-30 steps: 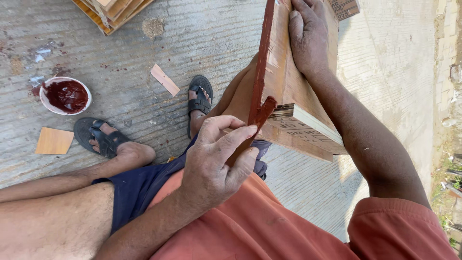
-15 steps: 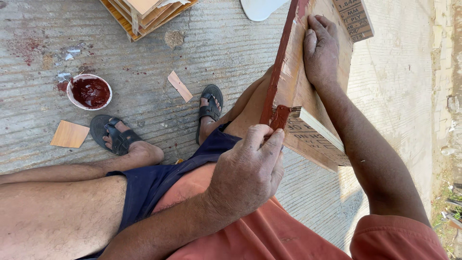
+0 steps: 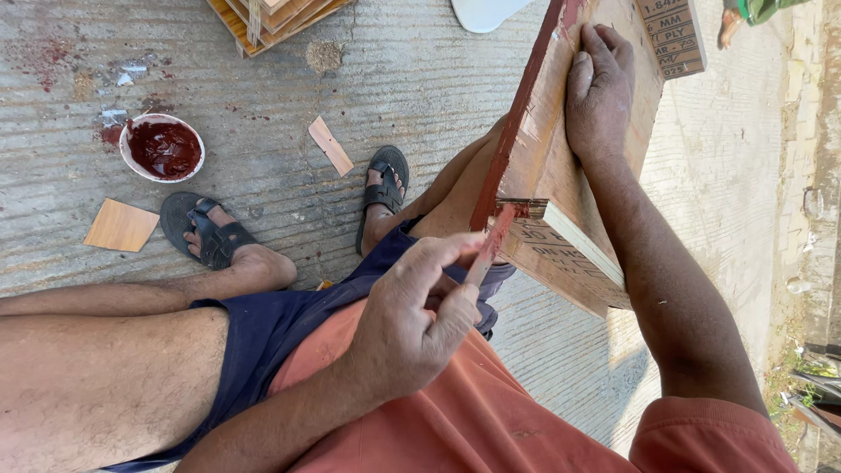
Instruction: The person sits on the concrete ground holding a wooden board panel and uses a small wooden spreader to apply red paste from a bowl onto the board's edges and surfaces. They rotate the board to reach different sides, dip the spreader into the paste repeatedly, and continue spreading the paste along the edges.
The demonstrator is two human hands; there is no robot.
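left hand (image 3: 420, 320) pinches a red-stained applicator stick (image 3: 489, 248) against the plywood box (image 3: 561, 175) edge; right hand (image 3: 600, 92) lies flat, steadying it, near a putty bowl (image 3: 162, 147).

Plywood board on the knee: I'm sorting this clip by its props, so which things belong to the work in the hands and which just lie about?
In use:
left hand, pinching a red-stained stick
right hand, steadying the plywood board
bowl of dark red paste

Lying about:
wood offcut
thin wood strip
stack of boards
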